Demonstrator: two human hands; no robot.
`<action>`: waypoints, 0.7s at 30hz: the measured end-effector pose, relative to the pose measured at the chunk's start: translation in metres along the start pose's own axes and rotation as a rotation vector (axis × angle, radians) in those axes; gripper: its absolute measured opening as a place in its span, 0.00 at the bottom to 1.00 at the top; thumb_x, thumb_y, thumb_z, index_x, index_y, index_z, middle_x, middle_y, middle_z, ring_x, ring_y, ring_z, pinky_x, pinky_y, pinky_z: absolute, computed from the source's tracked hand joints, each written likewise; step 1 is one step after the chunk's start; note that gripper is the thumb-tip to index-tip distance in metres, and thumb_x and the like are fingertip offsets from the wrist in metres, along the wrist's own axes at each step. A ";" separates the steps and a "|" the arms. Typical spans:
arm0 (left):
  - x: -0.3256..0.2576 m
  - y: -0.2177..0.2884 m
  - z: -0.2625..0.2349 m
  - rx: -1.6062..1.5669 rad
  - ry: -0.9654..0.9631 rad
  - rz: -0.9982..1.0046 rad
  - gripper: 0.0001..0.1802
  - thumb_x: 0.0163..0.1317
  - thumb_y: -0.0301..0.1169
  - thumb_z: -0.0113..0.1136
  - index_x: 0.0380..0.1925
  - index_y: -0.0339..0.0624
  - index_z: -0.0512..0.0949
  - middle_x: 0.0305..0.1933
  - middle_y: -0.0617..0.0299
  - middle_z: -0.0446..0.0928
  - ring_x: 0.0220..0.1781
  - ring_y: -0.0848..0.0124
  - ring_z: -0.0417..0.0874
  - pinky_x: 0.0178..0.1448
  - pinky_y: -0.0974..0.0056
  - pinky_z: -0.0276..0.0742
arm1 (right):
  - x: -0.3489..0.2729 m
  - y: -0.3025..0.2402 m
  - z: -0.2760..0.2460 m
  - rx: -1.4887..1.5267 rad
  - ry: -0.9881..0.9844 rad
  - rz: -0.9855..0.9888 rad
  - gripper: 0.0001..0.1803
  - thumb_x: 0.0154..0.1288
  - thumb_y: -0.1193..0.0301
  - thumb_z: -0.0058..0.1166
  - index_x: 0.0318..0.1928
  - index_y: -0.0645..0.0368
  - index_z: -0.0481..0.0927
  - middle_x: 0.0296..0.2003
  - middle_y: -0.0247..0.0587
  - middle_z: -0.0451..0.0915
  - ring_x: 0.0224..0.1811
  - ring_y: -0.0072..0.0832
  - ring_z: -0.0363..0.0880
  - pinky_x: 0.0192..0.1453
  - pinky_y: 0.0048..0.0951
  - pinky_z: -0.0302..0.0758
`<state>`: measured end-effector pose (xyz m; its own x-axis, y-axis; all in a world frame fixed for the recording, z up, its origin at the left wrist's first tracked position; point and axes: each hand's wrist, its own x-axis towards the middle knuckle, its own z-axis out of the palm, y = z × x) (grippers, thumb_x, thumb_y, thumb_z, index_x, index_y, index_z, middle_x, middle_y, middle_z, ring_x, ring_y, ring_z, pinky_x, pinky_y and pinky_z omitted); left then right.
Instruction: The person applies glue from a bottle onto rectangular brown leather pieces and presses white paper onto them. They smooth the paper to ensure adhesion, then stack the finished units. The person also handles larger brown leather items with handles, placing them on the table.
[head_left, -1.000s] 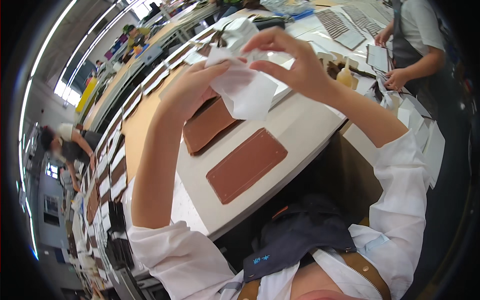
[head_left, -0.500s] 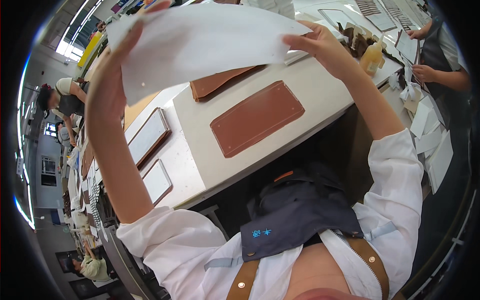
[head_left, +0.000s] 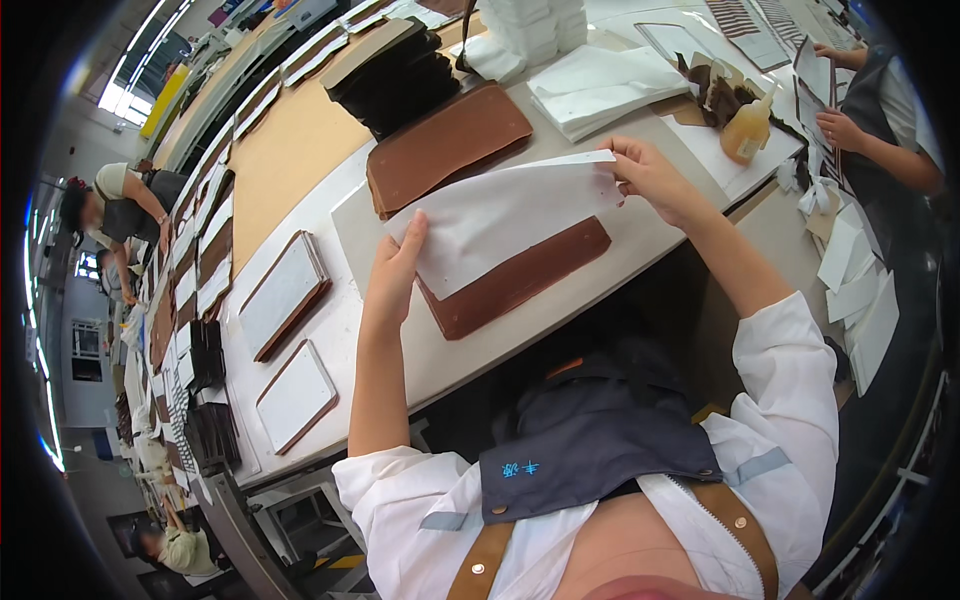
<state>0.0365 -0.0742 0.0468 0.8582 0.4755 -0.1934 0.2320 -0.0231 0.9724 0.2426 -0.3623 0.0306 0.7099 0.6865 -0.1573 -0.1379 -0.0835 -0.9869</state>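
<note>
Here we hold the thin white sheet (head_left: pixel 515 215) over the brown leather-look panel (head_left: pixel 515 290), left hand (head_left: pixel 392 278) clamping one end, right hand (head_left: pixel 650 180) pinching the other; looks light, floppy, easily creased, so opposite ends suit us

From my remote seat I see loose white sleeves (head_left: pixel 785 365) behind the left hand (head_left: pixel 396 270) and the right hand (head_left: pixel 652 185), with grey-blue strips (head_left: pixel 755 467) farther back. Below both hands is a navy bib (head_left: pixel 610 445) bearing blue markings (head_left: pixel 520 469); farther from them, brown straps (head_left: pixel 487 550) with round pale studs (head_left: pixel 478 569), and a zip (head_left: pixel 716 532) on the right hand's side
</note>
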 end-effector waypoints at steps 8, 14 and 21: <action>0.011 0.087 0.028 0.376 -0.092 0.355 0.21 0.76 0.44 0.53 0.43 0.34 0.84 0.29 0.65 0.80 0.31 0.77 0.78 0.37 0.69 0.73 | 0.011 0.007 -0.020 0.277 -0.084 0.098 0.11 0.73 0.64 0.54 0.48 0.56 0.80 0.35 0.26 0.81 0.32 0.14 0.78 0.36 0.20 0.75; -0.001 0.173 0.061 0.734 -0.033 0.774 0.14 0.69 0.38 0.60 0.41 0.37 0.84 0.23 0.51 0.78 0.23 0.61 0.77 0.33 0.62 0.72 | 0.008 0.009 -0.005 0.456 -0.042 0.015 0.15 0.74 0.63 0.55 0.54 0.59 0.79 0.42 0.31 0.84 0.40 0.18 0.83 0.45 0.23 0.80; -0.006 0.195 0.071 0.830 0.026 0.812 0.13 0.67 0.39 0.62 0.39 0.39 0.84 0.22 0.51 0.77 0.21 0.60 0.75 0.32 0.61 0.71 | -0.008 0.005 0.013 0.550 0.031 -0.131 0.16 0.73 0.64 0.58 0.54 0.60 0.80 0.45 0.33 0.85 0.45 0.18 0.83 0.52 0.23 0.80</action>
<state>0.1090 -0.1446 0.2288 0.8847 0.0735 0.4603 -0.1458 -0.8943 0.4231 0.2272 -0.3591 0.0272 0.7639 0.6438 -0.0437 -0.3810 0.3953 -0.8358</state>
